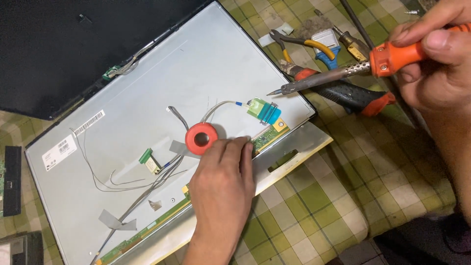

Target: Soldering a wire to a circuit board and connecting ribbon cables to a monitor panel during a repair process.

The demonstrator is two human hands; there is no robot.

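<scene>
Hands: both are seen from the head view; the left hand (223, 179) is laid flat, fingers together, on the lower edge of the grey display panel (147, 98), gripping nothing.
Right hand: the right hand (434, 54), at 2 o'clock, is clamped around the orange handle of a soldering iron (338, 73).
Iron tip: it is pointed toward 9 o'clock and held above the panel, near a green flex connector with blue tape (265, 111).
Red ring: a red ring-shaped spool (201, 138) lies just beside the left fingertips, at their 11 o'clock.
Circuit strip: a green circuit strip (267, 136) runs along the panel's lower edge, partly under the left hand.
Surroundings: yellow-handled pliers (304, 44) lie at 1 o'clock on a green checked cloth (333, 186).
</scene>
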